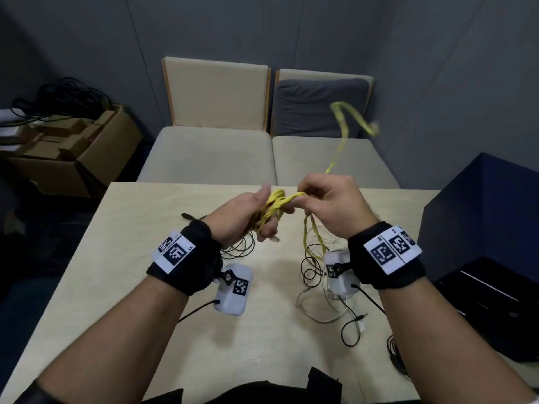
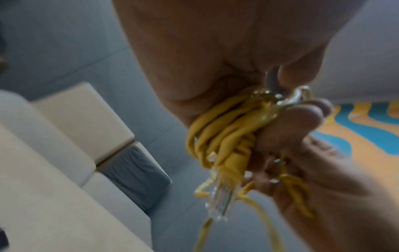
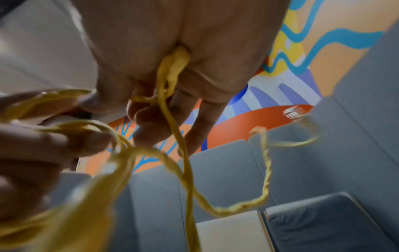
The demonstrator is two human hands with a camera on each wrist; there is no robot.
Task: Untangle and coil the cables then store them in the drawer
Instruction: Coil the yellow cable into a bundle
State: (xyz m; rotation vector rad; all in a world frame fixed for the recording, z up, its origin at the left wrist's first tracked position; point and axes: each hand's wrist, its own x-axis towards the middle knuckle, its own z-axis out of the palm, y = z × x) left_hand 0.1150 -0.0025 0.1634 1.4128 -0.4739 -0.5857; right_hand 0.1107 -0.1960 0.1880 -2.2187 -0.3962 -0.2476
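**Yellow Cable Held Above the Table**

Yellow cable [image 1: 275, 204] is being held in both hands above the table [image 1: 137, 228]. The left hand [image 1: 245, 217] is gripping a bundle of several loops, its fingers curled round them. In the left wrist view, the loops [image 2: 218, 136] are lying side by side across the palm, and a clear plug [image 2: 220, 199] is hanging below the bundle.

The right hand [image 1: 329, 205] is sitting just beside the left, fingers curled, pinching a strand that is bridging the short gap between the two hands. In the right wrist view, the strand [image 3: 170, 109] is running down through the fingers [image 3: 151, 126]. A loose length of the cable is rising behind the right hand and is blurred in mid-air in front of the chairs [image 1: 215, 91]; its far end [image 1: 373, 126] is too blurred to make out.

More cable is hanging below the right hand toward a tangle of black and white cables [image 1: 318, 275] lying on the table. A thin black cable [image 1: 239, 246] is lying in loops under the left hand. A dark drawer unit [image 1: 481, 228] is standing at the right of the table. A cardboard box [image 1: 87, 158] is sitting on the floor at the left.
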